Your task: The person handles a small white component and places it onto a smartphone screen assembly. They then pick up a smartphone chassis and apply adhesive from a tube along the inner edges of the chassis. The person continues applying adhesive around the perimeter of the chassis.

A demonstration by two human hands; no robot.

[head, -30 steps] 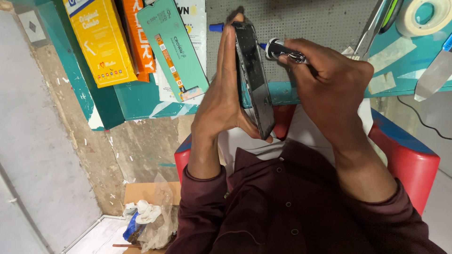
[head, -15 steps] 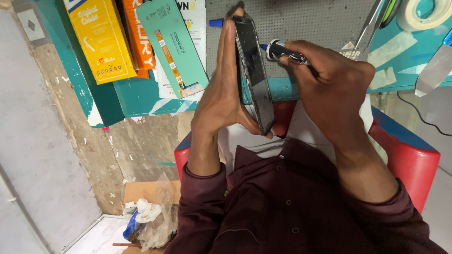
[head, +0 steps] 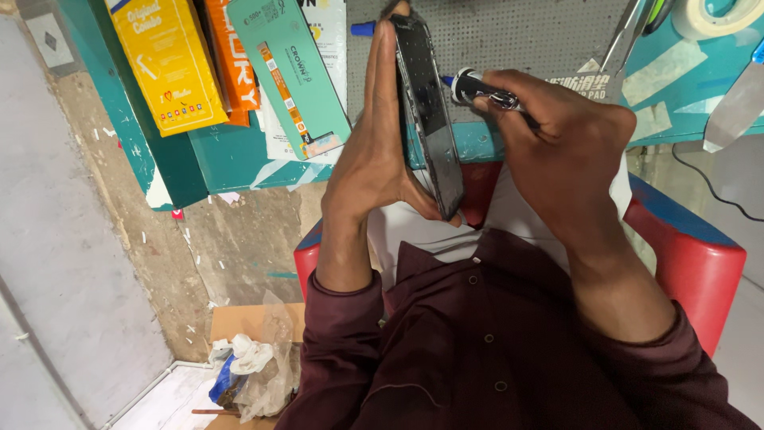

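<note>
Grey perforated work mat (head: 517, 40) far, teal bench edge (head: 239, 163) beneath. I see left hand (head: 374, 151) clasping dark phone (head: 430, 111) on edge, upright, centre frame. Right hand (head: 565, 143) pinches small screwdriver (head: 481, 86), tip at phone's side. My read: phone light, stiff, glass fragile, slippery; grip by long edges, never face.

A yellow box (head: 169, 68), an orange box (head: 233, 56) and a flat green box (head: 290, 76) lean side by side at the teal worktop's (head: 239, 155) left end; the phone's dark screen (head: 430, 111) stands edge-on.
</note>
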